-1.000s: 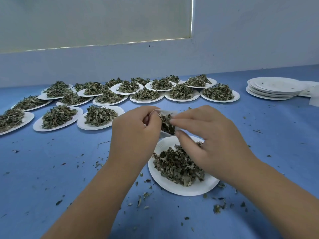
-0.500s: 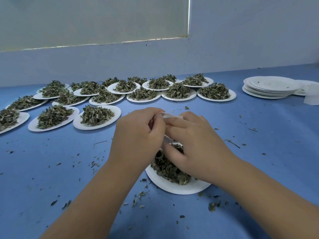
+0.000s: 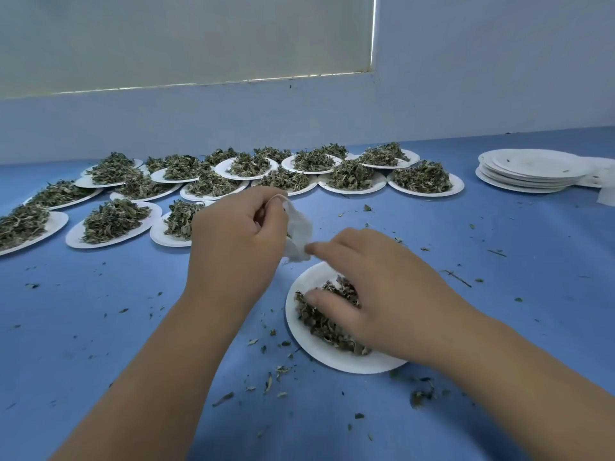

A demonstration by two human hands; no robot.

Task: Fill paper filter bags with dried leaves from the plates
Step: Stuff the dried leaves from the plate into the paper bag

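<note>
Near paper plate (image 3: 336,361), 5 o'clock of frame centre, on the blue surface (image 3: 100,327). It holds a low pile of dried leaves (image 3: 321,322), mostly on its left half, with the rim bare at the front. Leaf crumbs (image 3: 281,370) lie scattered on the surface around the plate, thickest at its 7 and 5 o'clock.

Right hand (image 3: 376,294) is palm down over the pile. The thumb lies on the leaves and the index finger stretches to 11 o'clock, its tip just beside the bag's lower end. The other fingers are hidden under the hand, so I cannot tell if it grips any leaves. It is slightly blurred.

Left hand (image 3: 233,241) is raised at 11 o'clock of the plate. Its thumb and fingers pinch the top of a white paper filter bag (image 3: 299,234), which hangs crumpled below the pinch, above the surface. A few dark leaf bits show at the bag's left edge; how full it is cannot be told.

Farther back, from 9 to 1 o'clock, filled plates (image 3: 424,192) sit in overlapping rows, each with a heap of leaves (image 3: 422,176). At 2 o'clock is a stack of empty plates (image 3: 532,168), with white paper pieces (image 3: 605,197) just beside it at the frame edge. Behind stands a pale wall (image 3: 466,78) with a window blind (image 3: 183,38).
</note>
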